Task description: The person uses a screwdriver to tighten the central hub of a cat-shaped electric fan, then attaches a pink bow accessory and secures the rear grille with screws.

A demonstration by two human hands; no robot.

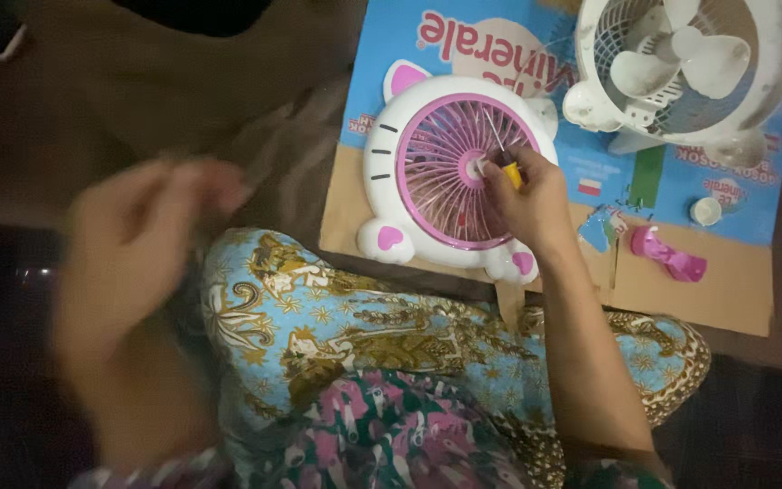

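Two hands, one at work on a fan grille.
My right hand (pixel 527 195) pinches a yellow-handled screwdriver (pixel 510 172) at the hub of the pink-and-white fan cover (pixel 450 172) lying on flattened cardboard (pixel 735 290); my left hand (pixel 142 240) is blurred, grip unreadable.

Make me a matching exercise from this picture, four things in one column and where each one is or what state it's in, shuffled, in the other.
Things:
1. right hand
2. left hand
3. white fan housing
4. pink fan blade part

Places or states:
A. lying loose on the cardboard, right of the cat-shaped fan grille
B. blurred, raised over the patterned lap
C. holding a yellow-handled screwdriver at the grille's centre
D. top right, on the blue printed cardboard

Pairs: 1-C, 2-B, 3-D, 4-A
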